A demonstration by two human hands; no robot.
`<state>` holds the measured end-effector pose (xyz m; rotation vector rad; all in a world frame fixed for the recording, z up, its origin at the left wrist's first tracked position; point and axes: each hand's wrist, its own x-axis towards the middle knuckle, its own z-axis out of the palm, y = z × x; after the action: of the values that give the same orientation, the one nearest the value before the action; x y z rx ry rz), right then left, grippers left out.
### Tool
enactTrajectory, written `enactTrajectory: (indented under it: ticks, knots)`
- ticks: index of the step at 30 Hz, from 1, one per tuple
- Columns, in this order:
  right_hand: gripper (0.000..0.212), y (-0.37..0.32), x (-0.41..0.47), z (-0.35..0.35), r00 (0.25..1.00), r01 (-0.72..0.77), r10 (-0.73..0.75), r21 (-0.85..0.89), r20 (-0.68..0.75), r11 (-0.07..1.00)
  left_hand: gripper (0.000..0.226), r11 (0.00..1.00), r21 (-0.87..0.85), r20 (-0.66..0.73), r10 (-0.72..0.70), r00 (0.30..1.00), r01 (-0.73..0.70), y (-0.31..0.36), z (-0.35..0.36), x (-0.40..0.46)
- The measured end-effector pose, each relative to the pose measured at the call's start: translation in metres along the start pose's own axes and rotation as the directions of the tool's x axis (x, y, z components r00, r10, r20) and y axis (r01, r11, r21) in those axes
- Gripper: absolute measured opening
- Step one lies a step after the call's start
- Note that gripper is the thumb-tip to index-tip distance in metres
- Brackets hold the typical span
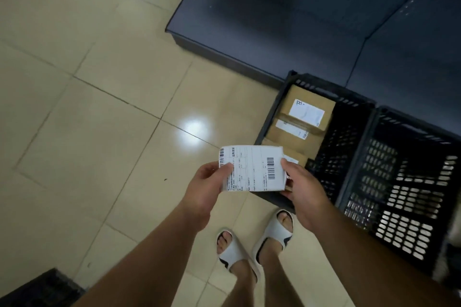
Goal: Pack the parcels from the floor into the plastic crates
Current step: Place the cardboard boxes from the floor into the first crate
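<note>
I hold a small parcel (252, 168) with a white barcode label on top, above the floor in front of me. My left hand (208, 183) pinches its left edge and my right hand (303, 190) grips its right edge. Just beyond it stands a black plastic crate (346, 117) holding a few brown cardboard parcels (303, 117) with white labels. A second black crate (409, 182) stands to its right, and its inside looks bare.
Beige tiled floor (99, 107) spreads to the left. A dark grey shelf base (287, 20) runs along the back behind the crates. A dark crate corner (42, 289) shows at the bottom left. My feet in white sandals (252, 244) stand below the parcel.
</note>
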<state>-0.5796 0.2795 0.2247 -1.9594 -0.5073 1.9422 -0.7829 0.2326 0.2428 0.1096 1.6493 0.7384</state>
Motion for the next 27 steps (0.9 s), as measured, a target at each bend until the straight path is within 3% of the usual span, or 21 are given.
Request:
enactTrajectory:
  ticks: [5, 9, 16, 22, 24, 27]
  knots:
    - [0.020, -0.005, 0.017, -0.041, 0.997, -0.051, 0.060, 0.164, -0.050, 0.985, 0.063, 0.970, 0.237, 0.017, 0.046, 0.999, -0.049, 0.008, 0.049, 0.021]
    - [0.019, -0.011, 0.033, -0.072, 0.994, -0.073, 0.090, 0.240, -0.058, 0.968, 0.033, 0.956, 0.292, -0.021, 0.009, 1.000, -0.003, 0.013, 0.091, 0.038]
    - [0.004, -0.007, 0.094, -0.110, 0.981, 0.010, 0.018, 0.142, -0.193, 0.990, 0.024, 0.876, 0.483, -0.062, 0.032, 0.998, 0.002, 0.010, 0.158, 0.086]
    - [0.010, 0.006, 0.156, -0.118, 0.968, 0.013, 0.010, 0.090, -0.253, 0.996, 0.022, 0.776, 0.627, -0.056, 0.127, 0.990, -0.064, 0.000, 0.192, 0.148]
    - [0.019, 0.007, 0.176, -0.116, 0.960, 0.004, 0.030, 0.122, -0.277, 0.993, 0.023, 0.733, 0.676, -0.023, 0.125, 0.992, -0.076, -0.005, 0.202, 0.169]
    - [0.016, 0.006, 0.209, -0.113, 0.954, -0.006, 0.036, 0.102, -0.297, 0.995, 0.030, 0.711, 0.700, -0.008, 0.104, 0.995, -0.069, -0.017, 0.214, 0.205]
